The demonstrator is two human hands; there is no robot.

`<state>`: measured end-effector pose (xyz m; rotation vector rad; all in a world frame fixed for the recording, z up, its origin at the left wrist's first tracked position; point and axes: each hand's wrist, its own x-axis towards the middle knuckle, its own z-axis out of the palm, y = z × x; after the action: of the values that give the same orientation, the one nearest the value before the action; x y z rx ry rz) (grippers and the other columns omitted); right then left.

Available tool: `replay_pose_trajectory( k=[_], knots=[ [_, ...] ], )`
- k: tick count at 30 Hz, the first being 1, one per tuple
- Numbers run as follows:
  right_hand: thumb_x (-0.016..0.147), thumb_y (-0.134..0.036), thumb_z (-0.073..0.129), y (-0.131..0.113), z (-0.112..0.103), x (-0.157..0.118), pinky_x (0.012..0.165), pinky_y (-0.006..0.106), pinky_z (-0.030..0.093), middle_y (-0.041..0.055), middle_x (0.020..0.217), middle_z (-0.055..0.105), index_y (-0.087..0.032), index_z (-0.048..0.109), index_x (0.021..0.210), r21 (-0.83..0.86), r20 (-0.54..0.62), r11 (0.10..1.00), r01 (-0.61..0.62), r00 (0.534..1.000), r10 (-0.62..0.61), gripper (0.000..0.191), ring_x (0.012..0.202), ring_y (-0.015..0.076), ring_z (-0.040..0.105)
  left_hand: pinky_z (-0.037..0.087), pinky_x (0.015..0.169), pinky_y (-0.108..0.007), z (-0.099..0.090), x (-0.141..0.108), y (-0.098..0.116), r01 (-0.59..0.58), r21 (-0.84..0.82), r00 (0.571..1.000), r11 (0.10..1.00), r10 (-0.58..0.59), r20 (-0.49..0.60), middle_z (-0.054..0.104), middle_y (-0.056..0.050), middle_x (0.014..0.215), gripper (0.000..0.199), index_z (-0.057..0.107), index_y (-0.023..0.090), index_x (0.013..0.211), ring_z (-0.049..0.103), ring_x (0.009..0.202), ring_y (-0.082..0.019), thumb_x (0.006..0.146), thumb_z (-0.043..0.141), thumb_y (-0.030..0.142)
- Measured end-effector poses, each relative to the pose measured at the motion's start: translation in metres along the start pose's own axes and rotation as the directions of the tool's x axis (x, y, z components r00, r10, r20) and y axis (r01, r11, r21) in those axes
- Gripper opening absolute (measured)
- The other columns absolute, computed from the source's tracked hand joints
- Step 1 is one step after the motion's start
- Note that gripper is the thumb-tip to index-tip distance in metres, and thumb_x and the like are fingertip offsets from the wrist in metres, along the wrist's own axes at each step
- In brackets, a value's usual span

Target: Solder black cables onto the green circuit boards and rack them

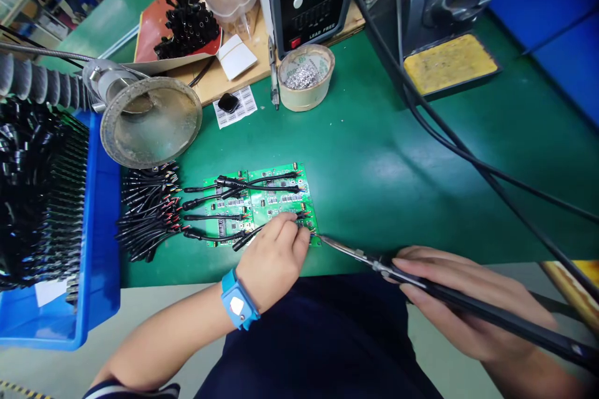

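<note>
Near side of the counter (374, 181): green circuit boards (255, 202), black cables laid across.
Left hand (274, 255): your grip is pinched together at the boards' near right corner, apparently on a black cable (244, 240); fingers hide the contact.
Right hand (463, 274): your grip is clamped on the soldering iron (365, 257), tip at that same corner.
Left: blue bin (100, 218), cable bundle (147, 212) just beside.
Far: solder station (311, 19).

Pen (273, 75), white pad (237, 57), printed sheet (246, 101)
</note>
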<state>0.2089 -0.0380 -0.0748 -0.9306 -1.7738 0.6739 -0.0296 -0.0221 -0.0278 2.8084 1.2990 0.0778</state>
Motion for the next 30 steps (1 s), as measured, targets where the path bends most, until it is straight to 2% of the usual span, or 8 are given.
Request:
replay_pose_trajectory(
  k=[7, 13, 22, 30],
  knots=[
    [0.069, -0.007, 0.059, -0.0041, 0.0015, 0.0055, 0.057, 0.028, 0.057, -0.0001, 0.07, 0.066, -0.025, 0.062, 0.109, 0.046, 0.03, 0.999, 0.016, 0.999, -0.017, 0.043, 0.064, 0.016, 0.065, 0.048, 0.089, -0.033, -0.0004, 0.0006, 0.0013, -0.003, 0.036, 1.0, 0.999, 0.002, 0.025, 0.055, -0.01, 0.087, 0.026, 0.056, 0.006, 0.104, 0.052, 0.107, -0.023, 0.093, 0.033, 0.012],
    [0.07, -0.007, 0.057, -0.0029, -0.0028, -0.0019, 0.057, 0.032, 0.058, -0.0002, 0.072, 0.066, -0.028, 0.062, 0.109, 0.03, -0.056, 0.996, -0.079, 0.995, 0.081, 0.044, 0.066, 0.0177, 0.064, 0.048, 0.089, -0.033, -0.002, 0.0011, 0.0027, 0.006, 0.045, 0.999, 0.999, -0.008, 0.038, 0.056, -0.01, 0.088, 0.027, 0.057, 0.005, 0.104, 0.052, 0.107, -0.024, 0.093, 0.033, 0.013],
    [0.07, -0.008, 0.058, -0.0002, -0.0038, -0.002, 0.057, 0.03, 0.058, -0.0009, 0.071, 0.065, -0.028, 0.062, 0.108, 0.029, -0.083, 0.996, -0.079, 0.993, 0.081, 0.043, 0.065, 0.0168, 0.064, 0.048, 0.089, -0.032, -0.0015, 0.0002, 0.0044, 0.013, 0.065, 1.0, 0.998, -0.014, 0.004, 0.055, -0.009, 0.085, 0.026, 0.058, 0.005, 0.101, 0.053, 0.105, -0.024, 0.092, 0.035, 0.012],
    [0.068, -0.007, 0.061, -0.0009, -0.0009, 0.0053, 0.054, 0.028, 0.057, -0.0006, 0.07, 0.066, -0.026, 0.06, 0.112, 0.013, 0.015, 1.0, 0.002, 1.0, -0.002, 0.049, 0.064, 0.0169, 0.065, 0.049, 0.087, -0.033, -0.0007, 0.0015, 0.004, 0.005, 0.06, 1.0, 0.998, -0.005, -0.003, 0.055, -0.01, 0.084, 0.026, 0.058, 0.005, 0.101, 0.054, 0.104, -0.024, 0.092, 0.035, 0.012]
  ],
)
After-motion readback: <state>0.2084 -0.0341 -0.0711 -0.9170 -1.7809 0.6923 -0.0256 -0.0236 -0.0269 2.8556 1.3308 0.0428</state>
